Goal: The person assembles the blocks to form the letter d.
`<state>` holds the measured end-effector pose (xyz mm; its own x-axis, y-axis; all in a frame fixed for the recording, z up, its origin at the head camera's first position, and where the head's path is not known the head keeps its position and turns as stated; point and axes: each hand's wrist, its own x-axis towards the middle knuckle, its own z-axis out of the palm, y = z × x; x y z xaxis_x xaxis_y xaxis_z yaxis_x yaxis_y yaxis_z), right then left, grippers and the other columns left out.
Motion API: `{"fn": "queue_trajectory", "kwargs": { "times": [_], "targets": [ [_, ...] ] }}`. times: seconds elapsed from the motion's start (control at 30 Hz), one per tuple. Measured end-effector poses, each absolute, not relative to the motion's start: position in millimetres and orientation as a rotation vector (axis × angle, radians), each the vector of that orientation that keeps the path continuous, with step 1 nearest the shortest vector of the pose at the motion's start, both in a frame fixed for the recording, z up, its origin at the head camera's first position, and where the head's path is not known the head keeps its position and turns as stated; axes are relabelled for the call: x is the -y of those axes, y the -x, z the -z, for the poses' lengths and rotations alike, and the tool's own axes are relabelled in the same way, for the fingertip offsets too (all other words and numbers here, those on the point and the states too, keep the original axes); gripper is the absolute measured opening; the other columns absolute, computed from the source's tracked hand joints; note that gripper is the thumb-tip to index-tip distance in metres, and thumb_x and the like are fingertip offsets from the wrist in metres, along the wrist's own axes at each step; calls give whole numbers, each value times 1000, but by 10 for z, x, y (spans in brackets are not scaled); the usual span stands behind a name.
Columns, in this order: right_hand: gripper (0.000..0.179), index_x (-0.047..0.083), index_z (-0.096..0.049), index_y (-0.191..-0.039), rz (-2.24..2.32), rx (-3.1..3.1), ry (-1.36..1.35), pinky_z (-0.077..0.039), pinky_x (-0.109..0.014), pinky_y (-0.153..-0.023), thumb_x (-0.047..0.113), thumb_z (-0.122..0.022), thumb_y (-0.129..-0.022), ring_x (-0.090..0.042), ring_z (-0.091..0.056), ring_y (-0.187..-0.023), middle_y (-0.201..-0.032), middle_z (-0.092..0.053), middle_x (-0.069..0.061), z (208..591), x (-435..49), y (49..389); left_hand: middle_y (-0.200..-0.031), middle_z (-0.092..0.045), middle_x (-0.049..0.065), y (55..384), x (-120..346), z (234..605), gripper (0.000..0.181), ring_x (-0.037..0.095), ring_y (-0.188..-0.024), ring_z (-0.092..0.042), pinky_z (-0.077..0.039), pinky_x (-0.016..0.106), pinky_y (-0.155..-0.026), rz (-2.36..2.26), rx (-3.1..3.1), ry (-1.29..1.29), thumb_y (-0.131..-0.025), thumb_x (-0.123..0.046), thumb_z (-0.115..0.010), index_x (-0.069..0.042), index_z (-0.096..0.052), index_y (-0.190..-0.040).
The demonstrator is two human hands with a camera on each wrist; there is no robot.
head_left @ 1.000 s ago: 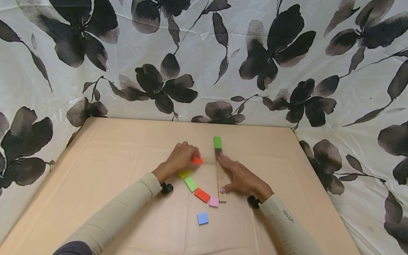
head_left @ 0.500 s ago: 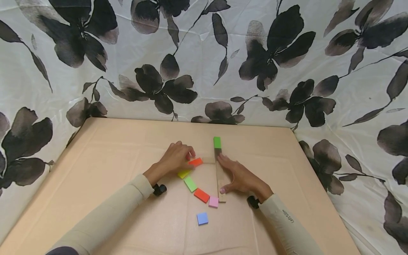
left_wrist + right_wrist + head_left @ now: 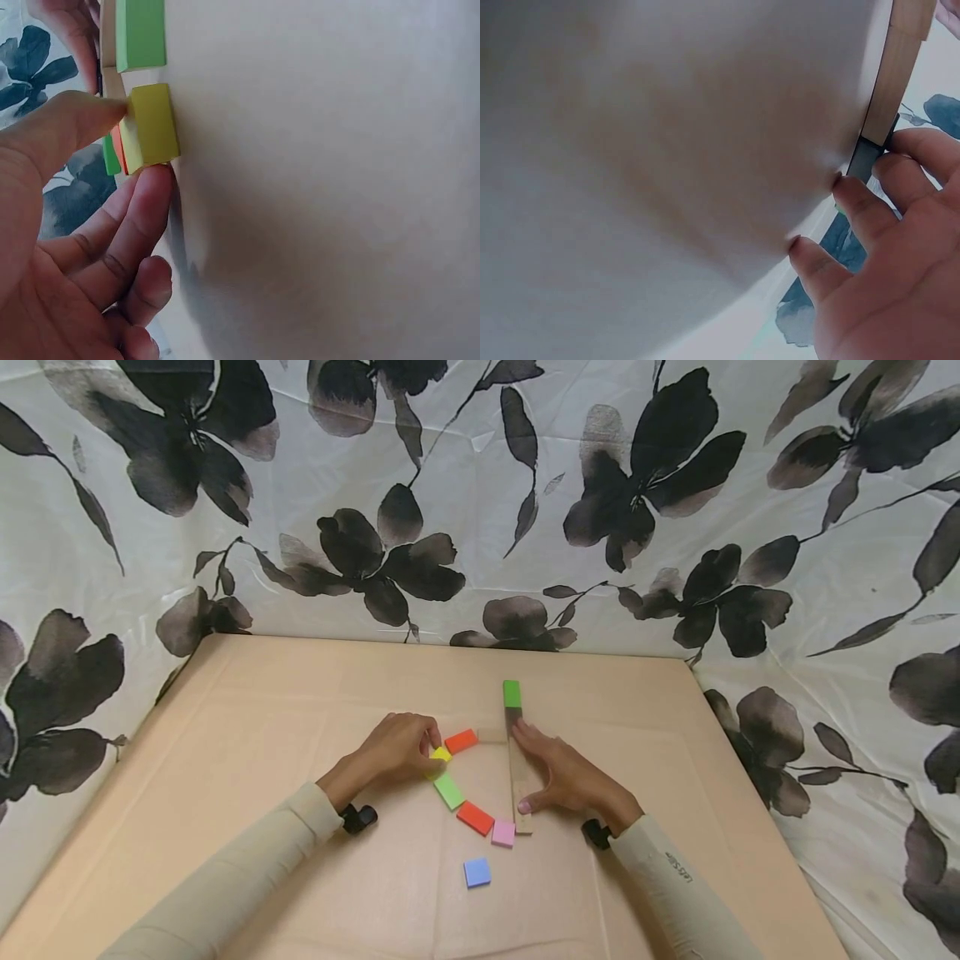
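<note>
My left hand (image 3: 393,747) pinches a yellow block (image 3: 154,124) between thumb and fingertips at the left side of a curve of coloured blocks. Above it in the head view lies an orange-red block (image 3: 461,741); below it follow a light green block (image 3: 448,792), a red block (image 3: 475,817) and a pink block (image 3: 503,834). My right hand (image 3: 566,774) rests with spread fingers along a straight row of plain wooden blocks (image 3: 520,793). In the right wrist view, its fingers reach a dark block (image 3: 864,157) in that row.
A bright green block (image 3: 512,693) tops the straight row. A pale wooden piece (image 3: 492,737) lies between the row and the orange-red block. Nearer the person sits a blue block (image 3: 477,872). Behind the table (image 3: 262,693) hangs a flowered cloth (image 3: 480,485).
My left hand has let go of the orange-red block, moved left and down, and taken hold of the yellow block. The right hand stays in place.
</note>
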<state>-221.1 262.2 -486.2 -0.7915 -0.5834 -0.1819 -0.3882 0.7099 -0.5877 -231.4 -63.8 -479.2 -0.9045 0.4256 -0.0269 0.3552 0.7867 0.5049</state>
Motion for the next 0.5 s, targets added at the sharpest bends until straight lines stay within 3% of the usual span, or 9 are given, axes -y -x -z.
{"fn": "queue_trajectory", "kwargs": {
  "times": [0.5],
  "targets": [
    [127, 15, -22, -170, 763, -2564, 760, -11, -62, -132, 45, -96, -72, -32, -13, -167, -179, -13, -6, 4865, -2624, 2211, -70, -60, -4, 2197, 570, 4825, 32, 15, -69, -53, -39, 32, -71, -820, -2861, -461, -86, -32, -88, -11, -67, -98]
  ]
}}
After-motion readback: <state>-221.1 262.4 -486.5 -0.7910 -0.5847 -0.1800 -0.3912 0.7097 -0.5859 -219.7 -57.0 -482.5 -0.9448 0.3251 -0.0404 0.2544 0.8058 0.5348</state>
